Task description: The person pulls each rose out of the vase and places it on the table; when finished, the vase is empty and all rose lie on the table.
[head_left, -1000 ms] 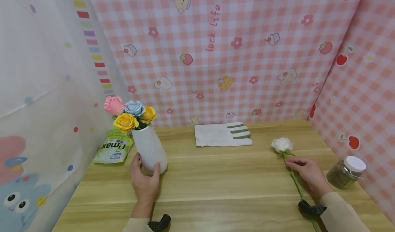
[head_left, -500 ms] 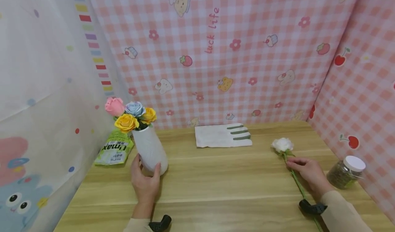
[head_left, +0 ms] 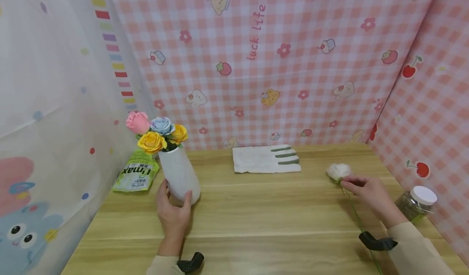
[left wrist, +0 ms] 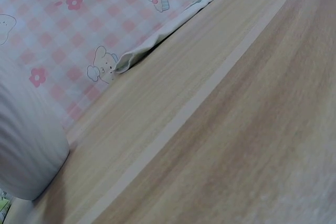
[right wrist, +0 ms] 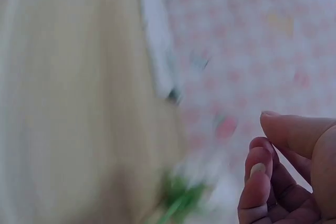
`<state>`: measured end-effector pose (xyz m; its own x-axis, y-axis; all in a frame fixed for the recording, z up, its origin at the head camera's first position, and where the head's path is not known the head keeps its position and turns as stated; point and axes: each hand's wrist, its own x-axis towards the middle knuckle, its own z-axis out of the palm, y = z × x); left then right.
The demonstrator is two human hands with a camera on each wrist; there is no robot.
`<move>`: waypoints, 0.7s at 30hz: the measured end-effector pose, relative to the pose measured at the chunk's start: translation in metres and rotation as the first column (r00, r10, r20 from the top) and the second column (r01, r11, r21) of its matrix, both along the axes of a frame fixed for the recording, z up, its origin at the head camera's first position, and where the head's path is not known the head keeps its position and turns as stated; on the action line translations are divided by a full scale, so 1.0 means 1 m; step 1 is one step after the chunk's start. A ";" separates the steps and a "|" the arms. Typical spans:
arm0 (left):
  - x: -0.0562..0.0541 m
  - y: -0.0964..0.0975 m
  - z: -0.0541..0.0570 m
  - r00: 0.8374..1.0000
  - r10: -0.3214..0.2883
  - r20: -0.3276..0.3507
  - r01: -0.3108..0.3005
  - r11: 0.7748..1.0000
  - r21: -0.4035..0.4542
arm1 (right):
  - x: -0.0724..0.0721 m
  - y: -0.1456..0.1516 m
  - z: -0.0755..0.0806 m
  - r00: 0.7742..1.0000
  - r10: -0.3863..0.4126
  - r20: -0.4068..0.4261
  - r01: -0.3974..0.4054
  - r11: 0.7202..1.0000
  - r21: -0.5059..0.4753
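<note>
On the left, a white textured vase (head_left: 179, 175) holds pink, blue and yellow roses (head_left: 152, 142). My left hand (head_left: 174, 214) grips the vase low down, thumb on one side and fingers on the other. Its rounded base (left wrist: 34, 161) meets the table in the left wrist view. A single white rose (head_left: 338, 172) lies at the right, its long green stem running toward the front. Just over the stem near the bloom is my right hand (head_left: 370, 193). Its fingers look loosely curled, with nothing seen between them in the right wrist view, where the rose's green leaves (right wrist: 181, 195) blur below.
A white glove with green stripes (head_left: 266, 159) lies flat at the back of the wooden table (head_left: 264, 226). Behind the vase is a green packet (head_left: 137, 172). A white-lidded jar (head_left: 417, 201) stands beyond the right wrist. Patterned cloth walls (head_left: 271, 63) enclose the table.
My right hand has risen off the stem and shifted toward the bloom, while the white rose stays where it lay. My left hand and the vase keep their place.
</note>
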<state>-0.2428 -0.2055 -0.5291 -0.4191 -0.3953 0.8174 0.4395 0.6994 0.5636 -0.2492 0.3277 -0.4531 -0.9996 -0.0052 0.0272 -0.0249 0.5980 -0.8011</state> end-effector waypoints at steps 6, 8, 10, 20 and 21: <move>-0.002 0.000 0.003 1.000 0.000 0.002 0.000 1.000 0.001 | -0.002 -0.054 0.043 0.994 0.102 -0.038 -0.104 0.994 -0.039; -0.002 0.000 0.002 1.000 0.001 0.003 -0.001 1.000 0.002 | -0.003 -0.078 0.055 0.988 0.146 -0.059 -0.150 0.986 -0.069; -0.002 0.000 0.001 1.000 0.000 -0.002 0.000 1.000 0.004 | -0.003 -0.103 0.066 0.978 0.192 -0.080 -0.200 0.975 -0.099; 0.000 0.000 0.000 1.000 -0.010 0.001 0.010 1.000 0.013 | -0.005 -0.247 0.111 0.833 0.479 -0.278 -0.522 0.847 -0.104; 0.000 0.001 0.000 1.000 -0.009 0.008 0.009 1.000 0.015 | -0.005 -0.261 0.114 0.815 0.498 -0.294 -0.545 0.832 -0.100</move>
<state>-0.2424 -0.2050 -0.5294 -0.4290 -0.4038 0.8081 0.4412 0.6869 0.5775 -0.2545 0.0670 -0.3394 -0.8070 -0.4959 0.3208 -0.5026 0.2914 -0.8139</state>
